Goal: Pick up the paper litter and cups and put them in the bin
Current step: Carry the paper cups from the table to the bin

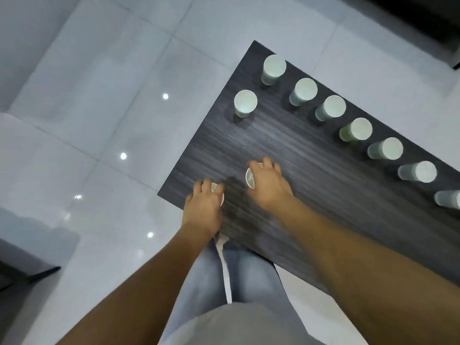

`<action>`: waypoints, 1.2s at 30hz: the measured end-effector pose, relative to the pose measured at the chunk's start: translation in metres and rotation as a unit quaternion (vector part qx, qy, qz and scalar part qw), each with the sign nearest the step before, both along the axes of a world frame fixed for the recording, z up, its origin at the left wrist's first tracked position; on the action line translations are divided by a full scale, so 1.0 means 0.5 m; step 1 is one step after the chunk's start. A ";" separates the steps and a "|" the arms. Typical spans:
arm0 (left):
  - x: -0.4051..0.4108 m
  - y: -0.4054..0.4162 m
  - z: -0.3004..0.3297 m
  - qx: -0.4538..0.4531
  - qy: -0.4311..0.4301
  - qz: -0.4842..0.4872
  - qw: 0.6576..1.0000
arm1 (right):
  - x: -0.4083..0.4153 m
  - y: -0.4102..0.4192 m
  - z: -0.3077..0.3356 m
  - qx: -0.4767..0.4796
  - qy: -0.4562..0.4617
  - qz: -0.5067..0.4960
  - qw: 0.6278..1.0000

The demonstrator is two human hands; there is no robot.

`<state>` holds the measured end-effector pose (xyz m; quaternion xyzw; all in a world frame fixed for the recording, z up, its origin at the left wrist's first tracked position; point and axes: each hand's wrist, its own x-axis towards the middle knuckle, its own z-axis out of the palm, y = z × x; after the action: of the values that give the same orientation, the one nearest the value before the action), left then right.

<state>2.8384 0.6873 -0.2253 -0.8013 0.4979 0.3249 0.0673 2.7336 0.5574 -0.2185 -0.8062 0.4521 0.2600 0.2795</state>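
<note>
1. Ten paper cups show in all, every one on the dark wood-grain desk (311, 190).
2. Seven cups stand in a slanting row along the desk's far edge, from the far corner cup (273, 68) down to the last cup (448, 199), which the right edge of the frame cuts off.
3. One lone cup (245, 103) stands apart, near the desk's left edge.
4. The left hand (205, 207) comes down from above onto a small cup (220, 195) near the desk's near-left corner, its fingers curled round the rim.
5. The right hand (268, 185) grips another cup (250, 179) the same way, fingers wrapped over its top, just beside the left one but not touching.
6. Both held cups sit low against the desk; whether they are lifted cannot be told.
7. Glossy white floor tiles (112, 95) surround the desk.
</note>
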 end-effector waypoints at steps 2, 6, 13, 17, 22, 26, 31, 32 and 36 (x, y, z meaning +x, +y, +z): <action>0.000 -0.005 0.047 -0.010 0.008 -0.022 1.000 | -0.034 0.030 0.049 -0.006 -0.006 -0.045 0.999; -0.016 -0.006 0.148 -0.040 0.024 -0.095 0.994 | -0.108 0.115 0.152 -0.017 -0.021 -0.158 0.987; -0.141 0.026 0.303 -0.042 0.036 -0.280 0.959 | -0.275 0.303 0.290 -0.052 -0.030 -0.347 0.936; -0.274 0.038 0.370 -0.041 0.035 -0.399 0.915 | -0.407 0.415 0.344 -0.074 -0.036 -0.462 0.883; -0.507 0.081 0.427 -0.069 0.017 -0.535 0.842 | -0.608 0.582 0.397 -0.115 -0.031 -0.589 0.799; -0.728 0.190 0.465 -0.080 0.033 -0.623 0.778 | -0.789 0.749 0.431 -0.147 -0.020 -0.662 0.735; -1.001 0.381 0.496 -0.105 0.051 -0.707 0.697 | -1.009 0.989 0.456 -0.163 -0.008 -0.735 0.659; -1.050 0.420 0.499 -0.107 0.056 -0.719 0.684 | -1.045 1.037 0.458 -0.163 -0.005 -0.746 0.646; -1.224 0.570 0.510 -0.110 0.083 -0.751 0.645 | -1.168 1.219 0.463 -0.170 0.010 -0.788 0.591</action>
<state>2.2263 0.9724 0.0299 -0.1237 0.9647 0.1706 0.1581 2.1494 1.1670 0.0129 -0.1649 0.9500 -0.1352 0.2282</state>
